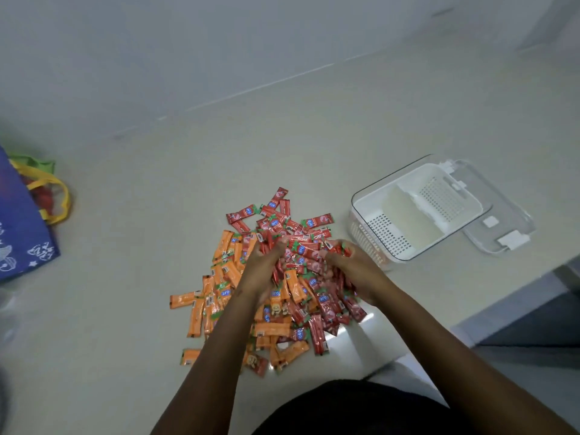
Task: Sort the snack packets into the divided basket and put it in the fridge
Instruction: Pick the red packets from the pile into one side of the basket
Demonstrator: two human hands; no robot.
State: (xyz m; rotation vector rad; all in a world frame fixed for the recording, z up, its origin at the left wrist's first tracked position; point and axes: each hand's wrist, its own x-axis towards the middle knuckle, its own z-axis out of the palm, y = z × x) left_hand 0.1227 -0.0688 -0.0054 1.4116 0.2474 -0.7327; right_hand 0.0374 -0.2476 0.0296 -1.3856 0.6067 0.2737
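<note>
A pile of snack packets lies on the counter: red packets [276, 219] at the back and right, orange packets [201, 309] at the left and front. My left hand [262, 268] and my right hand [354, 271] are both in the middle of the pile, fingers curled around a bunch of red packets [303, 246] between them. The divided basket [367, 205], white with perforated walls inside a clear tub, stands to the right with nothing in its compartments.
A clear lid [502, 227] lies beside the basket on its right. A blue shopping bag [22, 221] with yellow handles stands at the left edge. The counter's front edge [502, 296] runs diagonally at the right, a wall behind.
</note>
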